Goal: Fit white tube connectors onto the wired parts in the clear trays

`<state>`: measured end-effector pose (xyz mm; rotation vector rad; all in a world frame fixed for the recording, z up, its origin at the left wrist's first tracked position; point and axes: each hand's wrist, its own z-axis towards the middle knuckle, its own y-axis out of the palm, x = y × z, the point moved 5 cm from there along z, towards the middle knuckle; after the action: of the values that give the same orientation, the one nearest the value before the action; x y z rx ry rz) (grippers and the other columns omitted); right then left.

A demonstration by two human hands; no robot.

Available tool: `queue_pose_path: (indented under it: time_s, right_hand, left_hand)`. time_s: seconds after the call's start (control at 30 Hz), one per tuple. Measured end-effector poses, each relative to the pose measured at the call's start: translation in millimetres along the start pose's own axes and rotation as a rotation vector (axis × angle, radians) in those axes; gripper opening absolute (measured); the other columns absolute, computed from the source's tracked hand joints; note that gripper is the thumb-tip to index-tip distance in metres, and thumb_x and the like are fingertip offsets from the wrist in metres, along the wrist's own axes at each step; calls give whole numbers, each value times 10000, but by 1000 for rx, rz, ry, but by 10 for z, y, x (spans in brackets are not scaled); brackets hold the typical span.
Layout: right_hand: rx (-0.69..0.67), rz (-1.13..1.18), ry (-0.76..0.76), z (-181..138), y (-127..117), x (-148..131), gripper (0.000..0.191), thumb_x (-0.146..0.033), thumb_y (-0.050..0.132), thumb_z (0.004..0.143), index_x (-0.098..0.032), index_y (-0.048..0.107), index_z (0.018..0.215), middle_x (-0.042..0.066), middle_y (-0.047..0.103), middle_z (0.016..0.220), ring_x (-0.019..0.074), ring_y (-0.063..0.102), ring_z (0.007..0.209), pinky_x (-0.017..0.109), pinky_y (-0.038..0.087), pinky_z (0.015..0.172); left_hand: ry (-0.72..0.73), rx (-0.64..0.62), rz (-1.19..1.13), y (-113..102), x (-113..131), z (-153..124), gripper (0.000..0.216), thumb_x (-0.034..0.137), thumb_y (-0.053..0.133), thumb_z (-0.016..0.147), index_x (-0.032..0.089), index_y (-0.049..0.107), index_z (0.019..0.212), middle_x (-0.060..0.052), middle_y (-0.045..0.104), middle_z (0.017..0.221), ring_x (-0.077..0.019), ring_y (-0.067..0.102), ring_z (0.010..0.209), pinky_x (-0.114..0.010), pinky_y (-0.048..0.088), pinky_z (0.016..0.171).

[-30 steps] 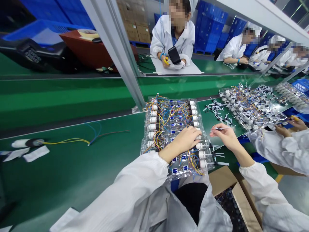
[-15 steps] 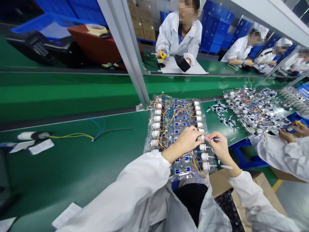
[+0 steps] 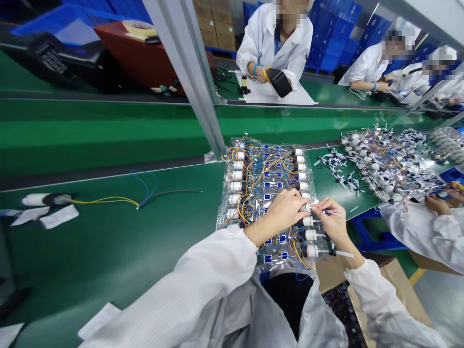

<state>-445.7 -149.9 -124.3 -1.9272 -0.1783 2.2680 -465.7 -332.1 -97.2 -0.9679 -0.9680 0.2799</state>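
A clear plastic tray (image 3: pixel 274 268) holds rows of small white-and-black cylinders (image 3: pixel 237 175), which look like motors, with coloured wires and small blue parts (image 3: pixel 284 255) between the rows. Over its right side, my left hand (image 3: pixel 284 211) is closed with its fingertips on one white cylinder (image 3: pixel 306 207) in the right-hand row. Right beside it, my right hand (image 3: pixel 330 220) pinches a thin whitish strip (image 3: pixel 335 213) against the end of that cylinder. Similar pale strips (image 3: pixel 343 254) stick out from the cylinders nearest me. My fingers partly hide the contact point.
A single wired cylinder (image 3: pixel 47 199) lies on the green table (image 3: pixel 145 251) at left. Loose black-and-white pieces (image 3: pixel 335 162) and another loaded tray (image 3: pixel 384 164) are at right. A metal post (image 3: pixel 188 72) rises behind my tray. A cardboard box (image 3: pixel 395 285) stands below right.
The view has shifted slightly. Both my hands stay at the same cylinder, with small finger movements. Across the table, a co-worker's hand with a yellow item has moved to the black object.
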Motion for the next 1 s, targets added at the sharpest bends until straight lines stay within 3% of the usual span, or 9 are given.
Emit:
queue_pose_path:
  time_s: [0.47, 0.67, 1.0]
  right_hand:
    - [-87, -150, -133, 32, 6, -83, 120, -261, 785, 850, -253, 691, 776, 38, 737, 837, 229, 724, 819, 388, 570, 780]
    - [-157, -171, -68, 23, -39, -116, 160, -326, 771, 885, -251, 642, 829, 47, 759, 934, 220, 718, 883, 363, 572, 791]
    - [-83, -164, 6, 23, -75, -11, 228, -364, 814, 844, -250, 617, 829, 20, 721, 835, 230, 742, 867, 339, 568, 751]
  left_hand:
    - [33, -35, 81, 85, 29, 44, 260, 395, 716, 939, 186, 774, 1082, -92, 668, 920, -255, 615, 1003, -376, 455, 890]
    - [17, 25, 59, 81, 4, 13, 264, 411, 733, 923, 245, 781, 1122, -76, 674, 911, -251, 618, 983, -369, 470, 847]
    - [-6, 13, 29, 109, -29, 18, 274, 412, 749, 910, 253, 777, 1132, -68, 659, 932, -238, 616, 981, -365, 476, 871]
